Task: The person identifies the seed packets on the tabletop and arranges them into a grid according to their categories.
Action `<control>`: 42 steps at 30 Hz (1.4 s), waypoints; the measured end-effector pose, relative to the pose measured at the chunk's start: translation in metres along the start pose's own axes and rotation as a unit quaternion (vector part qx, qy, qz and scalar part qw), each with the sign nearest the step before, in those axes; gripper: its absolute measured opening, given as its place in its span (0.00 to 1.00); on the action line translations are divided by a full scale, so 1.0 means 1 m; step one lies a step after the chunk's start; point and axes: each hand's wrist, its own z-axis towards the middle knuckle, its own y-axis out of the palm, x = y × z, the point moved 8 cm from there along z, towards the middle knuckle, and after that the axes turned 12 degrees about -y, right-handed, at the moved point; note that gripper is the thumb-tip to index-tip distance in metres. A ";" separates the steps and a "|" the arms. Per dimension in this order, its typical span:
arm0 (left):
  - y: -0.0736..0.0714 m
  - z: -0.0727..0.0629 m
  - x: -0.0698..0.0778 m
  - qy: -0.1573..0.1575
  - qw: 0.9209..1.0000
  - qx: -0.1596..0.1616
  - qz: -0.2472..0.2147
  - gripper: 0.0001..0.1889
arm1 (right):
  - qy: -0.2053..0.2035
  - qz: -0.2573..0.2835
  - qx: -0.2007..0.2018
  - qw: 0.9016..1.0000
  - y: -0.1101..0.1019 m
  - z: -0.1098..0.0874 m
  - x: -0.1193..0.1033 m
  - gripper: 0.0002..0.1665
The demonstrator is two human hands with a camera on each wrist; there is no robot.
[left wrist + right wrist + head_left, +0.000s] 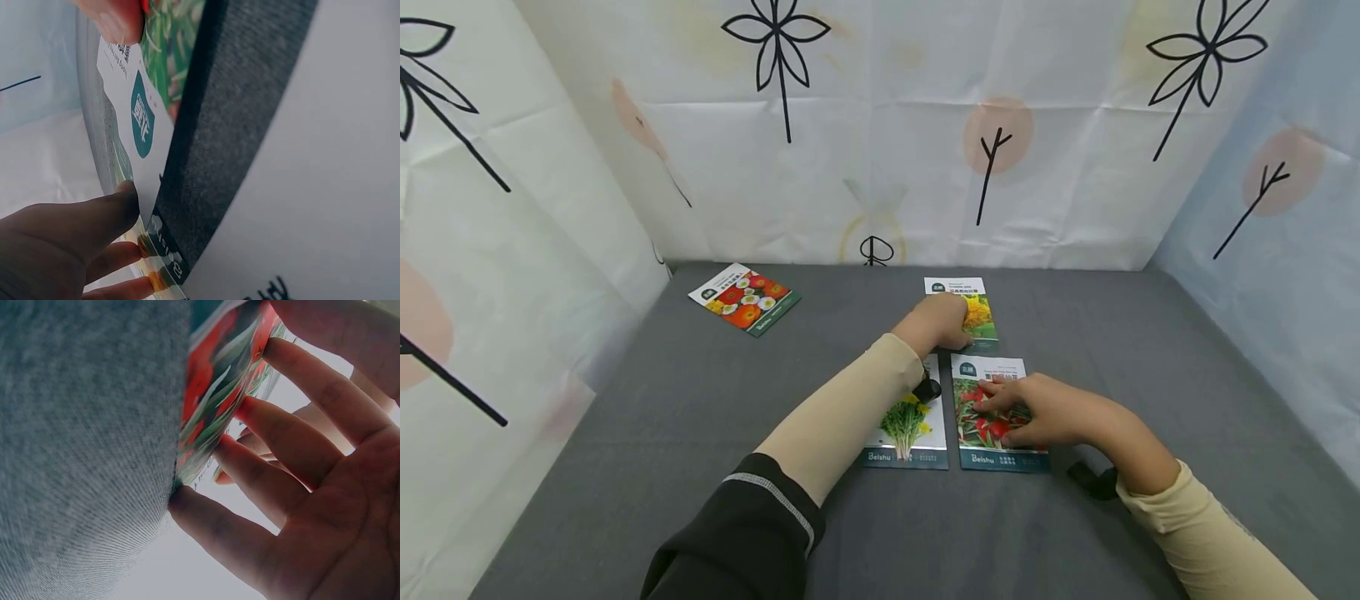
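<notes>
The red-pepper seed packet [976, 421] lies flat, and my right hand [1052, 408] rests its spread fingertips on it. In the right wrist view, those fingers [294, 437] are fairly straight along the packet's printed face. Beyond it is a yellow-flower seed packet [979, 312], whose lower left my left hand [938, 321] covers. The left wrist view has the left fingertips on this packet's lower end, with the thumb at the pepper packet's white top edge [156, 150]. A leafy-green seed packet [906, 429] sits under my left forearm, its upper part hidden.
A seed packet with red and orange flowers [748, 300] lies askew at the back left of the grey cloth-covered table [647, 433]. A patterned white curtain [880, 183] stands behind the table and along its sides.
</notes>
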 end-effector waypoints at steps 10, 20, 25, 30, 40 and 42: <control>0.004 0.002 0.005 -0.004 1.000 -0.001 0.027 0.19 | 0.003 0.002 0.001 1.000 0.000 0.000 0.001 0.28; 0.003 0.004 0.011 0.001 1.000 0.003 0.025 0.18 | 0.000 -0.001 0.003 1.000 0.000 0.000 0.002 0.28; 0.002 0.001 0.014 0.002 1.000 0.002 0.028 0.18 | -0.011 -0.006 0.003 1.000 0.000 -0.001 0.002 0.28; 0.002 0.003 0.015 0.000 1.000 0.005 0.023 0.18 | -0.005 0.002 0.001 1.000 0.000 0.000 0.004 0.28; 0.004 0.007 0.018 0.009 1.000 0.011 0.019 0.18 | -0.001 0.010 -0.001 1.000 0.001 0.001 0.004 0.28; 0.003 0.008 0.017 0.010 1.000 0.014 0.017 0.18 | -0.004 0.010 0.000 1.000 0.000 0.002 0.003 0.28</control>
